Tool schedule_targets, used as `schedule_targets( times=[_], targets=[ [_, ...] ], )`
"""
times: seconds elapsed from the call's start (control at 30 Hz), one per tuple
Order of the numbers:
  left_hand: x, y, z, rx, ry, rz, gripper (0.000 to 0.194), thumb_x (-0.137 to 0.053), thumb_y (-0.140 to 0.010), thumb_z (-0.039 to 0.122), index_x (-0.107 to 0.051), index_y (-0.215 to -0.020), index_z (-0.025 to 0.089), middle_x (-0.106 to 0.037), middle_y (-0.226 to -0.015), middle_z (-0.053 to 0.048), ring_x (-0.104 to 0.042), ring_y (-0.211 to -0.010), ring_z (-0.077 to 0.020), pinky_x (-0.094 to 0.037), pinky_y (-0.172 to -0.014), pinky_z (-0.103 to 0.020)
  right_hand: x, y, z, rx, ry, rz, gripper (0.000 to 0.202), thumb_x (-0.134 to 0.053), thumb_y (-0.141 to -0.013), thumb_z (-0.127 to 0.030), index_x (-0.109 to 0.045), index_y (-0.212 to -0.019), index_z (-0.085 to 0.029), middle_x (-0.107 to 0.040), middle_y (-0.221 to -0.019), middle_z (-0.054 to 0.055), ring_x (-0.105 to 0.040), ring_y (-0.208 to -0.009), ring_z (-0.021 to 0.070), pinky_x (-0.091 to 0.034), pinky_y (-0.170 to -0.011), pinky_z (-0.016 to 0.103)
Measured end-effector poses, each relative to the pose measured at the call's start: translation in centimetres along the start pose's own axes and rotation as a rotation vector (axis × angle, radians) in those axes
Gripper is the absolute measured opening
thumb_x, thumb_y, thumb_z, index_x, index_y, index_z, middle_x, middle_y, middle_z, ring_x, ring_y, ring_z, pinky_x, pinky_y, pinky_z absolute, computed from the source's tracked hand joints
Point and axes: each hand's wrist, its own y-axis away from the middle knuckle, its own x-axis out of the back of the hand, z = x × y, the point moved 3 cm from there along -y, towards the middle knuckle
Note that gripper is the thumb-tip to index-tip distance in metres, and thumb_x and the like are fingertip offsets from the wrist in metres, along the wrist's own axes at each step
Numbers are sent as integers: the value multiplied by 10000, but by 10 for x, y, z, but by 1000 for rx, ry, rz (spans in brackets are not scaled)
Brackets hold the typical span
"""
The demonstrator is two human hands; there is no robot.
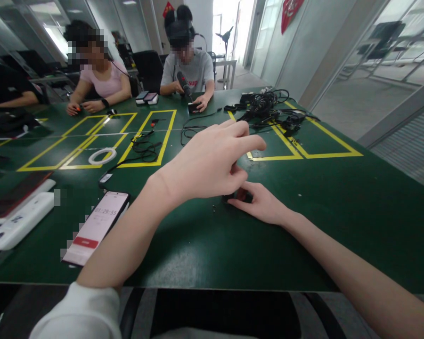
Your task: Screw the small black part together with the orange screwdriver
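My right hand (259, 205) rests low on the green table, its thumb and fingers closed on a small black object (228, 197). Most of that object is hidden behind my left hand, so its kind does not show. Directly above it, my left hand (212, 160) is held back upward. One finger reaches out bent to the right, and the others curl under toward the thumb. Whatever they may grip is out of sight. A few tiny metal pieces, perhaps screws (214, 208), lie on the table just left of the black object.
Left of my forearm lie a phone (101, 221) with a timer and a white device (21, 221). Farther off are a white ring (102, 156), black cables (144, 148), yellow tape outlines (334, 154) and a cable heap (268, 106). Several people sit opposite; one holds a power tool (183, 84).
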Motion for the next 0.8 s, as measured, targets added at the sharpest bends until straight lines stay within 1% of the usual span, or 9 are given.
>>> schedule_targets(
  times=[0.13,0.33,0.5,0.63,0.8],
  targets=[
    [0,1,-2,22,21,-10,421,-500,-898,117,-683,-1267,204,-688,-1167,-95,-686,-950,-220,-549,-783,-328,1,0,-1,-5,16,-9,169,-676,-915,-348,-694,-1004,-205,-699,-769,16,-627,-670,187,-505,-662,307],
    [1,1,-3,8,51,-18,429,-517,-885,106,-680,-1271,196,-690,-1175,-95,-686,-1030,-237,-555,-839,-340,1,0,-2,0,6,-2,179,-678,-910,-368,-684,-974,-202,-678,-751,13,-625,-662,187,-500,-657,309],
    [3,0,-2,29,33,-7,383,-505,-913,132,-684,-1242,211,-683,-1159,-84,-687,-1017,-235,-552,-808,-334,2,0,-2,-3,-7,-1,173,-681,-905,-354,-681,-989,-202,-670,-736,6,-623,-655,187,-495,-644,307],
    [2,1,-2,22,36,-19,450,-517,-879,115,-659,-1293,219,-660,-1202,-92,-680,-1015,-235,-558,-801,-335,2,0,-2,3,6,-5,170,-679,-910,-360,-683,-966,-200,-665,-735,8,-618,-652,185,-494,-648,309],
    [2,2,-3,52,12,-21,479,-521,-889,121,-625,-1341,241,-661,-1182,-80,-679,-1010,-236,-561,-813,-341,2,0,0,3,7,-2,202,-678,-911,-355,-686,-1031,-193,-678,-750,10,-635,-665,189,-507,-662,313]
  ],
)
